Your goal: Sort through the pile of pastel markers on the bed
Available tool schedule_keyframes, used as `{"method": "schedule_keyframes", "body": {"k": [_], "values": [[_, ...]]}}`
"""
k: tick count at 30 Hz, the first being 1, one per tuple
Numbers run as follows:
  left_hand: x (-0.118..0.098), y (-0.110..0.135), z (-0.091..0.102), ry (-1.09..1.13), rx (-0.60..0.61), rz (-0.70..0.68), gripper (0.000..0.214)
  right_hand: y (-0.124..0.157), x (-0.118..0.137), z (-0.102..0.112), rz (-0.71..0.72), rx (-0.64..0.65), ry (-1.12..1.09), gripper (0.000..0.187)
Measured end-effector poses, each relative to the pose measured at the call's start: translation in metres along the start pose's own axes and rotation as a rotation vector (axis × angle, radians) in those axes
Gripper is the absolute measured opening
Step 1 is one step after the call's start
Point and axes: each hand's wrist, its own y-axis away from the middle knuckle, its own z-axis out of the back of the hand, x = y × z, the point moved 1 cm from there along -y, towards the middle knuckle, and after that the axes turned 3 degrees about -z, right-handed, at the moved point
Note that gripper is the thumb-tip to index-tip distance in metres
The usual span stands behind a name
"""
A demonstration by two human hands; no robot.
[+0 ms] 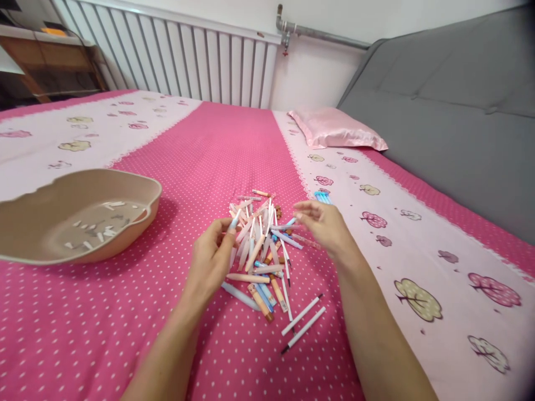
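A loose pile of pens (263, 250) and pen parts, in pink, white, blue and orange, lies on the pink dotted bedsheet (217, 150) in front of me. My left hand (211, 256) is at the pile's left side, its fingers pinched round a pale pen with a light blue tip (234, 221). My right hand (324, 225) hovers over the pile's right edge, fingers curled toward a pen lying there; whether it grips one is unclear. Two white refills (303, 323) lie apart at the near side.
A beige plastic basin (83, 189) holding several small white caps sits on the bed at the left. A few blue pens (322, 196) lie beyond my right hand. A pink pillow (336, 128) and grey headboard (451, 111) are at the right, a radiator (179, 55) behind.
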Motion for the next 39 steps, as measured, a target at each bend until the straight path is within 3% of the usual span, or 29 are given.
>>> {"method": "schedule_keyframes", "body": {"k": [5,12,15,19,25,29,32,39], "values": [[0.003,-0.001,0.004,-0.063,-0.087,0.066,0.018,0.0,-0.012,-0.003,-0.034,0.039,0.417,0.013],[0.012,-0.002,0.008,-0.091,-0.173,0.147,0.02,0.003,-0.012,-0.011,-0.046,0.17,0.693,0.015],[0.013,-0.002,0.01,-0.213,-0.122,0.253,0.022,0.004,-0.013,-0.015,-0.001,0.27,0.687,0.014],[0.009,0.0,0.01,-0.487,0.044,0.336,0.019,0.006,-0.015,-0.02,0.023,0.295,0.619,0.011],[0.007,0.0,0.003,-0.541,0.156,0.303,0.022,0.011,-0.011,-0.033,0.138,0.314,0.545,0.01],[0.009,0.002,-0.002,-0.706,0.213,0.249,0.041,0.014,-0.005,-0.041,0.223,0.329,0.506,0.019],[0.011,0.004,-0.004,-0.806,0.209,0.23,0.039,0.017,-0.001,-0.042,0.274,0.389,0.492,0.021],[0.009,0.003,-0.002,-0.784,0.216,0.304,0.026,0.027,0.008,-0.035,0.134,0.619,0.623,0.015]]}}
